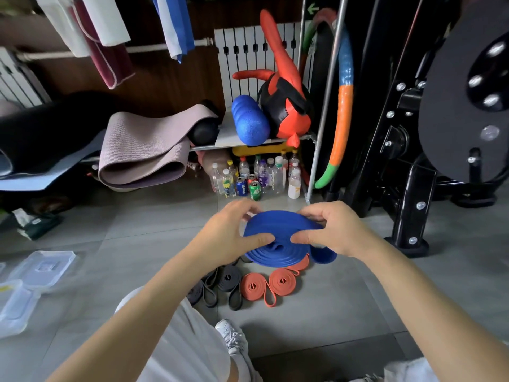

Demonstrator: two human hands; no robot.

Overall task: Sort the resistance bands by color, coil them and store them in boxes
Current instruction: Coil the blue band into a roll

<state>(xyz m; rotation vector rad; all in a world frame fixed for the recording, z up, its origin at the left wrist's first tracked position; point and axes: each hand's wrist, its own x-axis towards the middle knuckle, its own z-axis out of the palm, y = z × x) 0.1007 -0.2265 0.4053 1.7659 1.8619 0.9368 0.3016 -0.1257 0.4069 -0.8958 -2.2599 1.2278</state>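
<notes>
One blue band coil [283, 244] — held mid-air, my left hand [228, 232] and right hand [336, 230] pinching opposite edges so the turns cannot spring; orange coils [268, 285] at 6 o'clock, boxes [41, 268] at 8 o'clock.

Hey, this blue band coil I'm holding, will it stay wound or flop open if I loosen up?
Probably floppy: the blue coil sags in stepped layers rather than lying flat. It would likely unwind if released; the left hand and right hand both pinch it. Seemingly light: fingertips alone carry it.
</notes>
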